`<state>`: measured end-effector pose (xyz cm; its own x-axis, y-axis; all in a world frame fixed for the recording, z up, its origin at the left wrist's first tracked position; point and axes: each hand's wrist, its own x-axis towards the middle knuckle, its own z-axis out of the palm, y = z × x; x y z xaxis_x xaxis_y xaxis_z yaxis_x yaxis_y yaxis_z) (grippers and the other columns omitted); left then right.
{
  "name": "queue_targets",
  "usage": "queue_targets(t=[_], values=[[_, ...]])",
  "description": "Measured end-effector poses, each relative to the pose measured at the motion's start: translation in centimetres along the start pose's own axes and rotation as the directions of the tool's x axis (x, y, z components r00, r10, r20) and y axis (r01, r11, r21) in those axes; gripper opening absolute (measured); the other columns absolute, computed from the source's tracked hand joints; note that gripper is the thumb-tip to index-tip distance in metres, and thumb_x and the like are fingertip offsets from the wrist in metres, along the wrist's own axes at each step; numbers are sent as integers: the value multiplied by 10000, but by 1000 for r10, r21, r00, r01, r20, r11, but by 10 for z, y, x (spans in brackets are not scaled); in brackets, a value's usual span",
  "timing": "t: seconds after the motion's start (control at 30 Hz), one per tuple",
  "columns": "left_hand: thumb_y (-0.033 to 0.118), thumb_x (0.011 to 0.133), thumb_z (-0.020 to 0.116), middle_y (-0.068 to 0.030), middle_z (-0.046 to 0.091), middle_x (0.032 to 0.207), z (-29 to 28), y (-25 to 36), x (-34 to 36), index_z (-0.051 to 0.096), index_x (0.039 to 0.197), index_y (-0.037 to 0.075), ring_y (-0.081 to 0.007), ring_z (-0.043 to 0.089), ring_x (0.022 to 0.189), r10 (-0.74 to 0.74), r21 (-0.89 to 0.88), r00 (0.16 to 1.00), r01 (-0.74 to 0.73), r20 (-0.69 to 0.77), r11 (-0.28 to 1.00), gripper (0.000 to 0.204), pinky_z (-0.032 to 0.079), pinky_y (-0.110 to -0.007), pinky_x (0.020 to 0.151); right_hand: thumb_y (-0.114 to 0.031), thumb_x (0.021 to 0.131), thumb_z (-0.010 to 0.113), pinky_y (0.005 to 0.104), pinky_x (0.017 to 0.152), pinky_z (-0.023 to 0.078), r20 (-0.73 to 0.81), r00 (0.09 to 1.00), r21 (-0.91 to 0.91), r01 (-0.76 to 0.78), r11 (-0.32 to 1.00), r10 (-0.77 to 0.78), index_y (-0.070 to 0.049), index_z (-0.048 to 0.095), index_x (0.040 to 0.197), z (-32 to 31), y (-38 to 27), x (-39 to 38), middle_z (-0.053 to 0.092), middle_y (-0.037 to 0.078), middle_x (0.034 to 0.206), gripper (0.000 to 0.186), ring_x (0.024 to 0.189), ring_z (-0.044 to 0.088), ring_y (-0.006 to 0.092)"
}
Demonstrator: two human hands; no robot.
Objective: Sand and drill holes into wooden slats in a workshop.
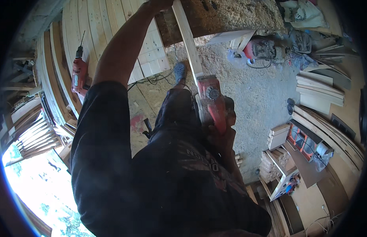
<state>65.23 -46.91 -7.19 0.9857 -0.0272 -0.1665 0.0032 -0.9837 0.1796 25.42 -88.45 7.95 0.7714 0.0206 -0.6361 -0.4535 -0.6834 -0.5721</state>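
While the person's right hand (226, 140) is wrapped around the rear grip of a red power planer (210, 87), the tool sits at the near end of a narrow pale strip of wood (188, 39), which runs up and away past the edge of a dark workbench (169, 29). From where I stand, the left hand (161, 4) is out towards the strip's far end, but the view cuts it off, so I cannot tell whether its fingers are pinching the wood or only lying against it. I'd judge the work to be partway through: this 1 strip is under the tool, not set aside, and its bare length beyond the planer looks pale and clean, though I can't make out whether that face has been smoothed. Heaped shavings (246, 15) across the bench suggest plenty of wood has been planed here. What is left seems to be, at the least, finishing this strip and putting it down. Pale planks (152, 53) lie side by side to the left, with a red drill (79, 77) near them; whether those are finished or waiting, I cannot say.
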Motion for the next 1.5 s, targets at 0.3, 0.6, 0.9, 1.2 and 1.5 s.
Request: queue_targets(t=[0.3, 0.6, 0.9, 1.2, 1.5], values=[[386, 1061, 486, -256, 116, 1711, 1, 5, -5, 221, 1619, -34, -381, 119, 1594, 95, 264, 995, -94, 9, 960, 748, 163, -550, 1264, -260, 891, 765, 502, 738, 576, -100, 973, 17, 213, 977, -210, 6, 664, 1151, 9, -59, 46, 726, 289, 934, 385, 899, 724, 484], [362, 1057, 490, -264, 165, 1698, 4, 1, -6, 220, 1608, -57, -410, 169, 1577, 110, 93, 986, -99, -122, 991, 743, 182, -519, 1266, -201, 922, 769, 461, 677, 540, -172, 825, 85, 557, 826, -538, 26, 647, 1072, 12, -106, 103, 676, 226, 883, 299, 787, 708, 414], [336, 1049, 520, -252, 261, 1667, 4, 3, -4, 293, 1597, -16, -391, 244, 1557, 16, -110, 987, -34, -159, 993, 689, 264, -511, 1253, -260, 935, 775, 485, 786, 523, -276, 615, -235, 702, 672, -739, 19, 619, 1096, 25, -157, 171, 610, 238, 1018, 357, 903, 654, 412], [176, 1019, 543, -215, 665, 1285, -8, -35, 25, 678, 1251, 56, -386, 625, 1225, 409, 149, 890, -385, -203, 911, 294, 505, -486, 1041, -324, 868, 806, 496, 686, 530, -338, 611, -102, 732, 674, -715, 17, 694, 900, 34, -215, 233, 686, 203, 759, 360, 701, 688, 402], [188, 947, 649, -172, 643, 1251, -74, 29, -89, 599, 1282, 51, -321, 636, 1162, -58, -278, 964, -17, -260, 960, 366, 535, -441, 976, -381, 890, 766, 486, 643, 564, -392, 474, -381, 697, 608, -789, 27, 702, 884, 39, -242, 264, 713, 212, 778, 413, 709, 718, 408]])
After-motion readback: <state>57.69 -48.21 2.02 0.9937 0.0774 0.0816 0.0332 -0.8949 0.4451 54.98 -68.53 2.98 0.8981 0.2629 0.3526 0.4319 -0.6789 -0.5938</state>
